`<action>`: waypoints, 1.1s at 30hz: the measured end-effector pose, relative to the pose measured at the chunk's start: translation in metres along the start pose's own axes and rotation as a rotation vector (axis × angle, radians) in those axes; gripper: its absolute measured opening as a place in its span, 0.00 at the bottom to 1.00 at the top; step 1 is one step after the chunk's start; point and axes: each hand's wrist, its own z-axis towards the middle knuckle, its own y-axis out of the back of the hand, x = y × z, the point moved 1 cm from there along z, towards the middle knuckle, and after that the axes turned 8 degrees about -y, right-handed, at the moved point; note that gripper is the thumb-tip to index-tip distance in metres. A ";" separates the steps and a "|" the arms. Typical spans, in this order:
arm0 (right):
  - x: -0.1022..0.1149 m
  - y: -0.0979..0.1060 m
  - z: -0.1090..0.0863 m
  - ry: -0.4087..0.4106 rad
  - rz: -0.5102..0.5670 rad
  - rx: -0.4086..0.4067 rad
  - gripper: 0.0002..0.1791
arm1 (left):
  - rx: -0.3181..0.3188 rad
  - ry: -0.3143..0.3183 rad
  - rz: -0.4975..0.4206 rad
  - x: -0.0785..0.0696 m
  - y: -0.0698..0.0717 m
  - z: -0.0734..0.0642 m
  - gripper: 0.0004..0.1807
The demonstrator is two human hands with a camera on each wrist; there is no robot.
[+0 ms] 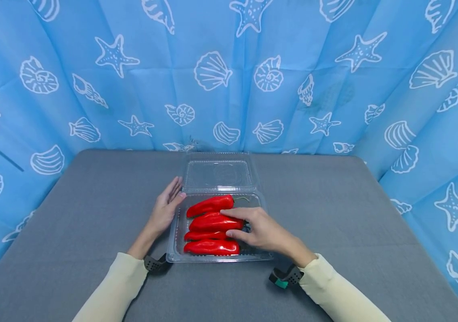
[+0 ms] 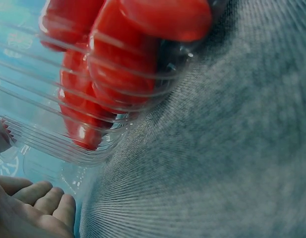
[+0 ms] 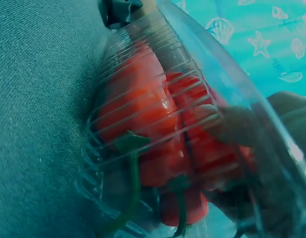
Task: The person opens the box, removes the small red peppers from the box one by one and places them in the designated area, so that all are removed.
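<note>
A clear plastic clamshell container (image 1: pixel 220 259) lies before me, its long side facing me. Several red peppers (image 1: pixel 211 247) lie side by side in it, green stems toward the right. My right hand (image 1: pixel 262 230) reaches in over the right rim and pinches the second red pepper (image 1: pixel 208 222) from the back between thumb and fingers. Through the container's wall, the right wrist view shows a fingertip (image 3: pixel 207 113) against red skin. My left hand (image 1: pixel 165 210) is at the left rim, fingers extended and thumb right at the edge; its fingers (image 2: pixel 49 201) look relaxed in the left wrist view.
The container's lid (image 1: pixel 218 174) is hinged back flat behind the tray. Grey cloth (image 1: pixel 333 201) covers the table. A blue curtain (image 1: pixel 229 107) with white shells and starfish stands along the back and sides. Both wrists wear black straps (image 1: pixel 156 264).
</note>
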 end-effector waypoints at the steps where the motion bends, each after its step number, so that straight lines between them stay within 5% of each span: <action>1: 0.000 0.000 0.000 -0.001 0.001 -0.002 0.31 | 0.001 0.003 0.002 0.000 0.000 0.000 0.36; 7: 0.001 0.001 -0.001 -0.006 0.045 -0.043 0.30 | 0.006 0.000 -0.003 0.001 0.000 -0.001 0.36; 16: 0.002 0.019 -0.003 0.011 0.188 -0.220 0.30 | 0.004 0.003 -0.006 0.002 0.002 -0.001 0.36; 23: -0.006 0.046 -0.008 -0.059 0.217 -0.438 0.28 | 0.000 -0.001 -0.004 0.001 0.002 -0.001 0.36; 33: -0.049 0.072 -0.010 -0.198 0.244 -0.794 0.26 | -0.005 0.003 -0.003 0.002 0.001 -0.001 0.36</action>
